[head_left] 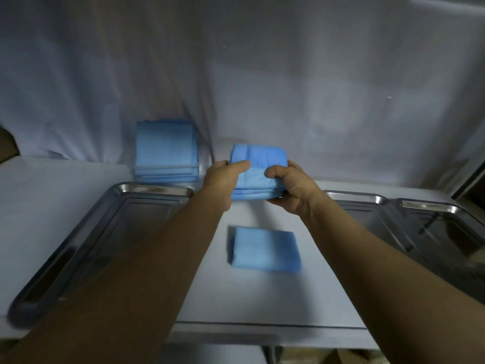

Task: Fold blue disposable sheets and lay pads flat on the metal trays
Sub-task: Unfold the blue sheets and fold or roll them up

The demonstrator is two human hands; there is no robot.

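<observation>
Both hands hold a small stack of folded blue sheets (258, 164) above the white table, toward its far side. My left hand (223, 177) grips the stack's left edge, thumb on top. My right hand (291, 187) grips its right front corner, thumb on top and fingers underneath. One folded blue sheet (266, 249) lies flat on the table below the hands. A taller pile of folded blue pads (166, 151) stands at the back left. An empty metal tray (147, 190) lies on the left under my left forearm. Two metal trays (367, 199) (430, 206) lie on the right.
A white cloth backdrop (262, 74) hangs behind the table. The white table's front edge (262, 325) runs below my forearms. A dark frame edge (469, 179) stands at the far right.
</observation>
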